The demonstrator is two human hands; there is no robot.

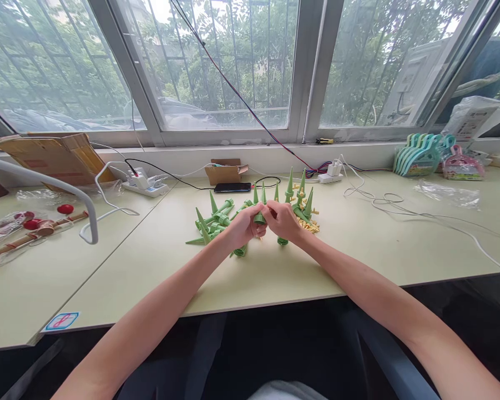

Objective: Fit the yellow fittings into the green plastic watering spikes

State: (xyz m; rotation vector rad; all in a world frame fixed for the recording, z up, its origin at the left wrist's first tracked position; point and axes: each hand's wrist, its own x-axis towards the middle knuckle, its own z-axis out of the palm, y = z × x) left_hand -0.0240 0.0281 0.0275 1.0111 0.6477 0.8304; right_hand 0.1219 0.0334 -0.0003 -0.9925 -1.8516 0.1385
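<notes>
My left hand [247,224] is closed around a green plastic spike [259,218], its wide ringed end toward me. Against the same spike, the fingers of my right hand [280,219] are pinched together; whether a small part sits between them is hidden. Left of my hands lies a loose heap of green cone-shaped spikes [216,219]. To the right, several spikes [290,186] stand upright with small yellow pieces on them. Beside and behind my right hand is a pile of small yellow plastic pieces [310,225].
A black phone [232,188] lies before a small open cardboard box [224,172]. Power strips [145,186] and white cables [394,201] run along the back. At left are wooden toys [45,228] and a white curved tube [66,183]. Teal hangers [416,155] stand at right.
</notes>
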